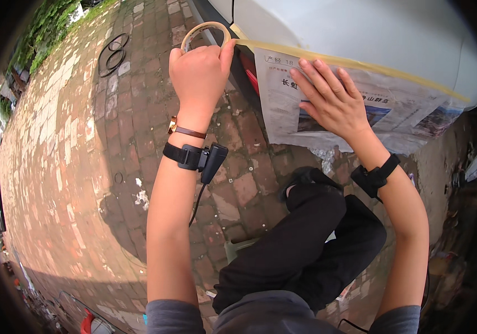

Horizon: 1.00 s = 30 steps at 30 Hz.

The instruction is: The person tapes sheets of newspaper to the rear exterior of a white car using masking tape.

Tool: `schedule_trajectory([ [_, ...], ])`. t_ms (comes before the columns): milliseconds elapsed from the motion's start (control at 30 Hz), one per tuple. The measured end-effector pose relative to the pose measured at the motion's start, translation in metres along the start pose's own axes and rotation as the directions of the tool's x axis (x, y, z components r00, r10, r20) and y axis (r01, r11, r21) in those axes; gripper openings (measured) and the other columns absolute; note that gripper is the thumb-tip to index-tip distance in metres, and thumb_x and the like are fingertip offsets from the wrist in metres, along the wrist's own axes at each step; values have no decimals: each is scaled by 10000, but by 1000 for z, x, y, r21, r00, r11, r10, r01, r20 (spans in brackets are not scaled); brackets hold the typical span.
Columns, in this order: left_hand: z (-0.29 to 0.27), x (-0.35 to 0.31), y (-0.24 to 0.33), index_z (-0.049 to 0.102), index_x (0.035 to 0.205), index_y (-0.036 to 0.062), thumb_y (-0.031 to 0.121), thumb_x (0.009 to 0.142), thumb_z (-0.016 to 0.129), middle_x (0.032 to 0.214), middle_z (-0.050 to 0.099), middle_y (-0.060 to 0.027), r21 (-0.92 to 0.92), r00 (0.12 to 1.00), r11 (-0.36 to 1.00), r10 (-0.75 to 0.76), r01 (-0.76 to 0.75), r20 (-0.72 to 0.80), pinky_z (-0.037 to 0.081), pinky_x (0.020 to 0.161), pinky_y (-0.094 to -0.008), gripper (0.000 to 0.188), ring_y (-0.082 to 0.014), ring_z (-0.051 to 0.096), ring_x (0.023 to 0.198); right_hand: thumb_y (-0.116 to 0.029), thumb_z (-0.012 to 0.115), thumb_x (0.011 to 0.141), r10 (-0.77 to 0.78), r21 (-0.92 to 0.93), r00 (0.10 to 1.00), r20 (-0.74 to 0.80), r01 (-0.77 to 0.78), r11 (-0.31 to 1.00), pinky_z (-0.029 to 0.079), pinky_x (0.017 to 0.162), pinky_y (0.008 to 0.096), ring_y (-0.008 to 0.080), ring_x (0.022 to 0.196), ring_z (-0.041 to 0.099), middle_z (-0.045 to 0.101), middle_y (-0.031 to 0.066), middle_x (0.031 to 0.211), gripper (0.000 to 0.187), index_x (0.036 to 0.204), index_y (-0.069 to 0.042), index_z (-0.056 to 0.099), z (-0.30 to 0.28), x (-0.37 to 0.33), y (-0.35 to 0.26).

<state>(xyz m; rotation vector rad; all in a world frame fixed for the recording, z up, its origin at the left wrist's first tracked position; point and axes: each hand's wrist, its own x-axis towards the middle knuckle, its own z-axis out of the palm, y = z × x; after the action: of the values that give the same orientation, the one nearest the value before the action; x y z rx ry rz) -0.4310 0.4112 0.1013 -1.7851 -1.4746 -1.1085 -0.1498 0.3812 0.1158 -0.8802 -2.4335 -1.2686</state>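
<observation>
My left hand [200, 75] is closed round a roll of masking tape [210, 24], beside the car's dark lower edge. From the roll a pale yellow tape strip [372, 66] runs to the right across the white car panel [361, 28]. This strip lies along the top edge of a newspaper sheet [280, 125], which hangs down over the car. With fingers stretched out, my right hand [336, 103] lies flat on the newspaper just below the tape. A red light [252, 78] shows partly at the sheet's left edge.
Brick paving [104, 183] spreads beneath me and to the left. A coiled black cord or strap [115, 55] lies on it at the upper left. My black-trousered legs [299, 239] are bent below the newspaper. Crumpled clear plastic [324, 158] sits under the sheet's lower edge.
</observation>
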Motion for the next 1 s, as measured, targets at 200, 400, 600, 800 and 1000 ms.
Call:
schedule_trajectory([
  [200,17,9,10,603,515,99,403,975,605,473,533,-72,47,997,997,-66,64,45,322,585,-368,551,-270,449,440,-489,609,891,-28,40,995,100,24,999,181,1267,373,129,1501,279,358,-36,1607,754,1542,-173,396,-20,19,-4],
  [400,24,12,16,649,534,89,409,963,605,493,571,-97,42,992,994,-103,100,74,360,586,-376,537,-282,518,460,-556,547,928,-80,-28,965,248,90,996,147,1279,375,190,1515,255,355,62,1604,832,1557,-62,317,-31,47,-20],
  [600,24,14,15,686,564,86,420,970,584,522,602,-104,26,983,992,-128,126,128,394,621,-378,535,-295,543,480,-567,523,941,-118,-128,945,306,163,978,135,1279,389,213,1497,283,382,113,1567,861,1558,-16,284,-17,76,-35],
  [800,17,17,6,698,602,89,421,979,569,563,624,-106,-62,965,989,-119,137,235,409,682,-378,519,-296,555,524,-394,625,915,-196,94,966,167,182,979,242,1242,413,247,1402,416,518,92,1413,670,1442,-27,437,-14,88,-30],
  [1000,-49,0,-1,634,617,65,356,960,638,603,598,-76,-147,981,984,-70,97,182,398,705,-375,449,-293,505,569,-118,756,790,254,556,958,-134,-139,820,405,1112,437,263,1230,550,614,91,1239,420,1185,-63,624,-64,93,-24],
])
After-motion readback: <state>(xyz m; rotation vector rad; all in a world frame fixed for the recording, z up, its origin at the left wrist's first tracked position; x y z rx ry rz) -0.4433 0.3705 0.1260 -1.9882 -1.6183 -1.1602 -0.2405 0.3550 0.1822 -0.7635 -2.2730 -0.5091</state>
